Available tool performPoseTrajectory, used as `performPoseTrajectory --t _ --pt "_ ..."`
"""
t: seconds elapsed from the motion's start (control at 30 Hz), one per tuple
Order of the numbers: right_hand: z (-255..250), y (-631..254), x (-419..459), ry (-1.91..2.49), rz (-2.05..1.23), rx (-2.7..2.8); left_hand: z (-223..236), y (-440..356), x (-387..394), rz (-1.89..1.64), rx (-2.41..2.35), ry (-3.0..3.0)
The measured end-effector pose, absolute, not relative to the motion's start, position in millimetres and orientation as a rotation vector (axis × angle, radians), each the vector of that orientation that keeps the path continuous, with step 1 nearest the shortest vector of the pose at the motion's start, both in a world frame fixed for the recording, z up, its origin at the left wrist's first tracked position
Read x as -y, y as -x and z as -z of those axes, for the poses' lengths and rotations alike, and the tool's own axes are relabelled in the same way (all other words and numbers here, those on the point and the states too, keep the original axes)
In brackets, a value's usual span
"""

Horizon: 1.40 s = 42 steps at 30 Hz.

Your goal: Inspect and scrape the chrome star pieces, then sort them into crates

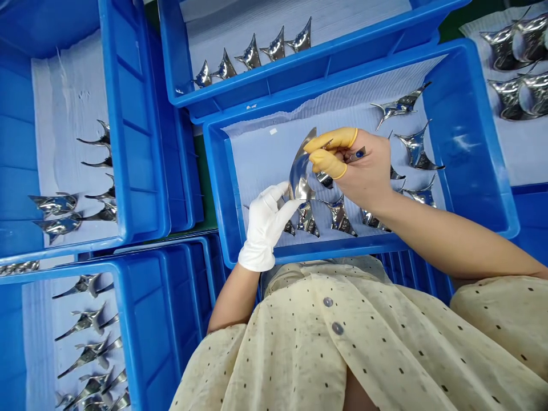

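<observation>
My left hand (264, 222), in a white glove, grips the lower end of a shiny curved metal piece (301, 171) that tapers to a point at its top. Yellow finger covers are on the thumb and forefinger of my right hand (363, 168), which is closed around a slim metal tool (358, 154) with a blue spot near its end. Those covered fingertips are at the piece's upper part; whether they touch it I cannot tell. Both hands are above a blue bin (483, 131) lined with white sheet, where several pointed, mirror-like metal parts (341, 217) lie.
Behind it, another blue bin (257, 91) holds a row of similar parts (250, 54). More blue bins with such parts stand at the upper left (141, 114) and lower left (149, 319). Larger shiny parts (511, 97) lie on white sheet at the far right.
</observation>
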State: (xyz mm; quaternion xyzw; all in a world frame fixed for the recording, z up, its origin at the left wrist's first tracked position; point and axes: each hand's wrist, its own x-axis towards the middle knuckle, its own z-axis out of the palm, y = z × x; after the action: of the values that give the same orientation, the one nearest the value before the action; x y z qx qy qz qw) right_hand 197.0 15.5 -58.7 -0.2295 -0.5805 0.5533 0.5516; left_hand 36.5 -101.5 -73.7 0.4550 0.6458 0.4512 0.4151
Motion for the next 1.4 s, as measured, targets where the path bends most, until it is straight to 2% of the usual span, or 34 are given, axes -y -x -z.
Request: performPoseTrajectory --t 0.3,0.53,1.13,1.4 --pt "54.7 -201.3 -20.4 0.545 -1.166 1.519 66.2 -30.9 99.2 -1.144 -1.556 -1.171" --pt "53.8 -202.8 -20.3 0.713 -1.098 1.66 58.8 -35.2 93.1 -1.193 -1.444 -1.09" --pt "52.4 -200.5 -23.3 0.47 -1.1 1.585 59.0 -37.1 93.8 -1.185 -1.549 -1.243" --pt "53.1 -197.7 -21.2 0.72 -1.174 1.592 51.3 -38.3 95.8 -1.189 -1.54 -1.086"
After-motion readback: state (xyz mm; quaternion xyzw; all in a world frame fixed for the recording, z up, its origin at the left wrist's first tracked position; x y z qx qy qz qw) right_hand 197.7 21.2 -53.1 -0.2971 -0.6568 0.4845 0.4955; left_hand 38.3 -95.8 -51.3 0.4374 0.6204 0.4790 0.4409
